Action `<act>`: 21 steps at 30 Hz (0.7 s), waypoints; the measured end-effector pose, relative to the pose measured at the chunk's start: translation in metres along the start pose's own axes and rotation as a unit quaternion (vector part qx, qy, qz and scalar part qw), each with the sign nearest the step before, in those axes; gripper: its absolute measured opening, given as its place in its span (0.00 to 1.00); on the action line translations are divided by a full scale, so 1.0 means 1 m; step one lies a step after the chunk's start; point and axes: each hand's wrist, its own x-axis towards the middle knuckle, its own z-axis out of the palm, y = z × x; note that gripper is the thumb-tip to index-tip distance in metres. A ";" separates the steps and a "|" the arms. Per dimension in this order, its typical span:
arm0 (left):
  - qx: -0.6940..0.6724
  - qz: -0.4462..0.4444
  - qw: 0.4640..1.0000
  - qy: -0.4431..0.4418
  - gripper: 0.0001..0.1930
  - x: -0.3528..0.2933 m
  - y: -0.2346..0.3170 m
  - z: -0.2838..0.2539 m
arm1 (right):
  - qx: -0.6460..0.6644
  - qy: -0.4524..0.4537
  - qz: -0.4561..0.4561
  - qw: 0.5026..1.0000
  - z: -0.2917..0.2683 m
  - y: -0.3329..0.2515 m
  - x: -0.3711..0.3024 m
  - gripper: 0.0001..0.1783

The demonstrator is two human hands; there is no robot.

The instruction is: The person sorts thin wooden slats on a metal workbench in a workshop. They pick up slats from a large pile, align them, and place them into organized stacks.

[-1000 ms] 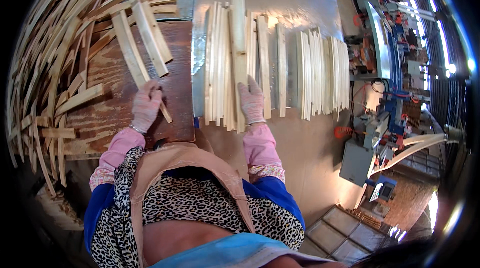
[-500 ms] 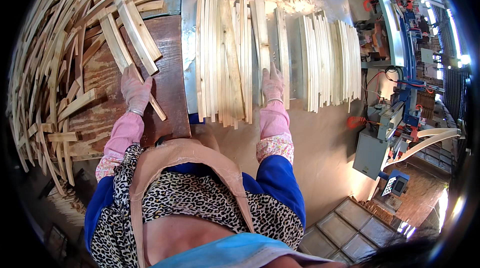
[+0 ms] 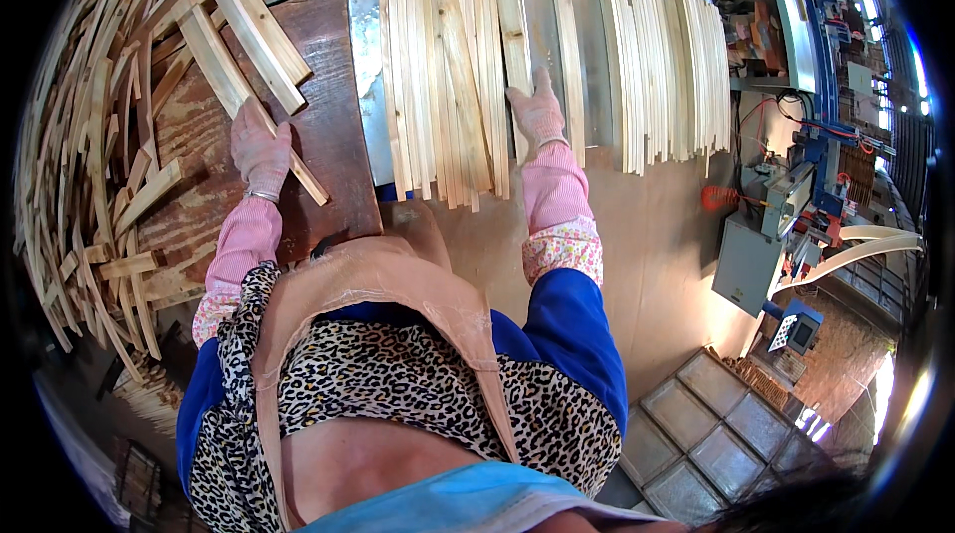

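Observation:
My left hand (image 3: 262, 150), in a pale glove, is closed around a long wooden strip (image 3: 214, 58) that slants across the brown board (image 3: 323, 86). Beyond my fingers lies another pale strip (image 3: 254, 31), roughly parallel to it. My right hand (image 3: 540, 113), also gloved, has its thumb and fingers apart. It is beside the lower part of a wooden strip (image 3: 512, 21), at the right edge of a row of upright-lying strips (image 3: 438, 76). A single strip (image 3: 567, 46) lies just right of this hand.
A tangled heap of wooden strips (image 3: 75, 155) covers the left side. Another row of strips (image 3: 652, 76) lies farther right on the metal table (image 3: 587, 125). Machinery with a grey box (image 3: 748, 263) and red coiled hoses (image 3: 718, 197) stands on the right.
My right hand has come off the strip it was touching and spread its fingers. That strip now sits closer to the row on its left. My left hand stays on its strip.

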 end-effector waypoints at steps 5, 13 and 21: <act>0.011 -0.005 1.000 -0.008 0.46 0.003 0.003 -0.003 | -0.081 0.048 0.003 0.996 -0.010 0.002 0.013 0.45; -0.002 0.001 1.000 -0.009 0.47 0.003 0.004 -0.004 | -0.182 0.100 0.056 0.977 0.017 0.012 0.011 0.52; -0.156 -0.100 0.983 0.002 0.40 0.005 -0.005 -0.005 | -0.162 0.030 0.088 0.982 0.002 0.001 0.007 0.60</act>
